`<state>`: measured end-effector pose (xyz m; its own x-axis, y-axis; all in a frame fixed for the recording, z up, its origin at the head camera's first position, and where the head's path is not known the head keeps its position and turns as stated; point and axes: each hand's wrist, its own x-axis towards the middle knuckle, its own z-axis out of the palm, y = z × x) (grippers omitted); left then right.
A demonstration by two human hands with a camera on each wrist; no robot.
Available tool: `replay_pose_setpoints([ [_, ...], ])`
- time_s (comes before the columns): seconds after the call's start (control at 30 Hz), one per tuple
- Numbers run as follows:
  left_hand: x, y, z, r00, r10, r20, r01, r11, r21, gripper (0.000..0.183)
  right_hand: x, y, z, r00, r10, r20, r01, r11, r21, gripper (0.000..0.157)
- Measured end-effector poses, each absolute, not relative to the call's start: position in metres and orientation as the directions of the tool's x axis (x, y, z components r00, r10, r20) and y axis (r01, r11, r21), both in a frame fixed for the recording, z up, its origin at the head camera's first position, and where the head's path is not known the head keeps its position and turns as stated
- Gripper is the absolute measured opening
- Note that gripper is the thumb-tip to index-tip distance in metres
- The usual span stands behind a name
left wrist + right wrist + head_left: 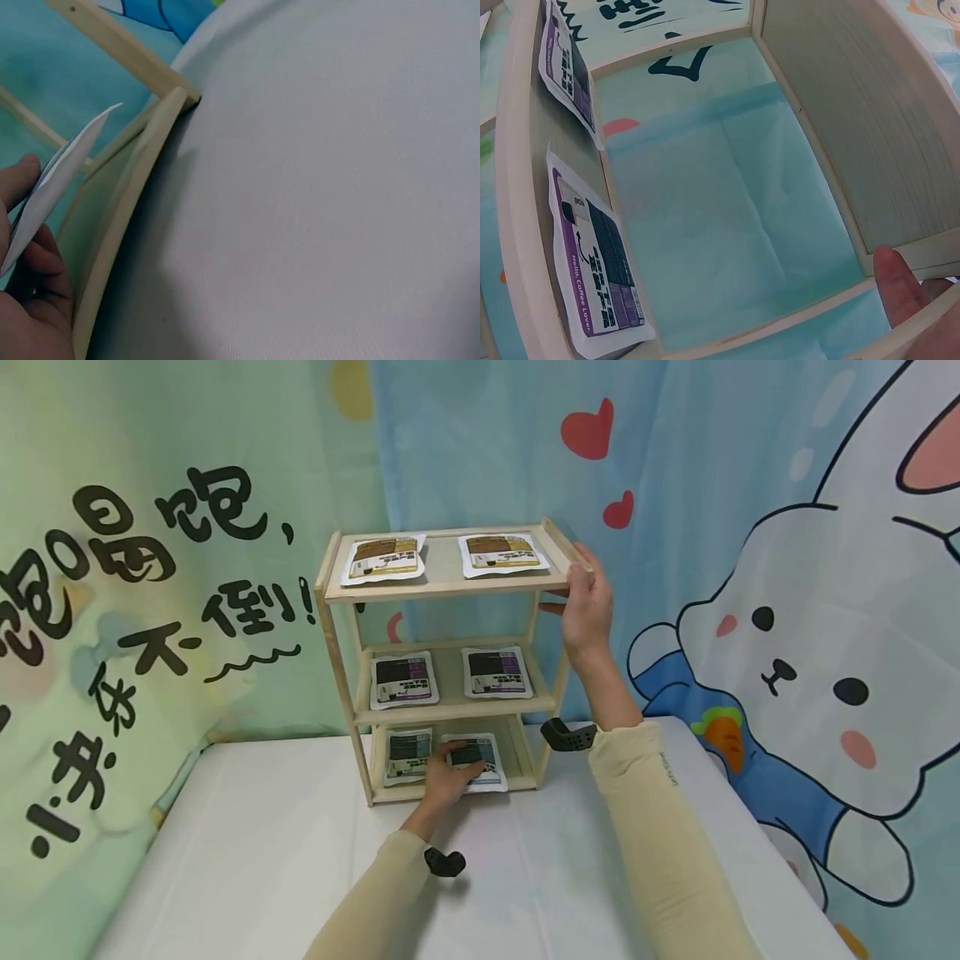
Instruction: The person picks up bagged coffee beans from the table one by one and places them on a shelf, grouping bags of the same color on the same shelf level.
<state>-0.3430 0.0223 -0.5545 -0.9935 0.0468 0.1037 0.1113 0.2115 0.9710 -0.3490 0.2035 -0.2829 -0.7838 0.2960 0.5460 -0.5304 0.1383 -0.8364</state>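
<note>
A three-tier wooden shelf rack stands on the white table. At its bottom tier my left hand pinches the right-hand flat packet, white-edged with a dark label. In the left wrist view that packet is tilted between thumb and fingers, its near edge raised off the bottom shelf board. Beside it lies another dark-labelled packet. My right hand grips the right end of the top tier, some fingers under the board.
Two purple-and-black packets lie on the middle tier, and two brown-and-yellow packets on the top one. A printed curtain hangs close behind the rack. White table stretches in front.
</note>
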Motion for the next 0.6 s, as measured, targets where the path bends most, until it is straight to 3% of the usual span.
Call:
replay_pose_setpoints([
  [0.33,-0.353,0.031,-0.557,-0.987,0.098,0.128,0.149,0.243,0.958,0.050,-0.347,0.206,-0.281,-0.788,0.289,0.544,-0.530,0.131,-0.838,0.050],
  [0.6,-0.353,0.038,-0.547,-0.990,0.134,0.036,0.069,0.256,0.964,0.053,-0.347,0.205,-0.282,-0.787,0.288,0.546,-0.530,0.140,-0.837,0.050],
])
